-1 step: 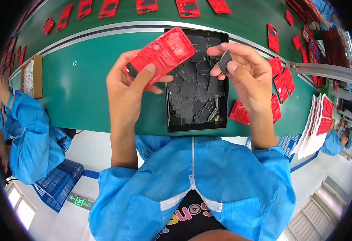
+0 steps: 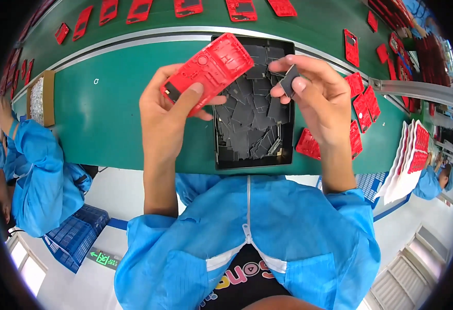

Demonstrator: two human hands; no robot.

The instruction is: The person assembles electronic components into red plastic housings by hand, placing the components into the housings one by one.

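A red plastic phone housing (image 2: 213,67) is tilted in my left hand (image 2: 167,116), thumb on its inner face and fingers beneath. A dark patch shows at its lower left end. My right hand (image 2: 322,95) pinches a small thin dark grey pad (image 2: 289,80) between thumb and fingers, above the right side of a black tray (image 2: 255,164). Many loose dark grey pads (image 2: 250,116) lie heaped in the tray. The housing overlaps the tray's far left corner. The held pad and the housing are apart.
Several red housings (image 2: 361,108) lie right of the tray, partly behind my right forearm. More housings (image 2: 187,7) line the far green surface beyond a metal rail (image 2: 133,40). White sheets holding red parts (image 2: 407,160) stand at right. A cardboard box (image 2: 48,98) and a co-worker's blue sleeve (image 2: 38,175) are at left.
My left hand and the red housing have shifted very slightly to the right. My right hand with the grey pad is almost unmoved.
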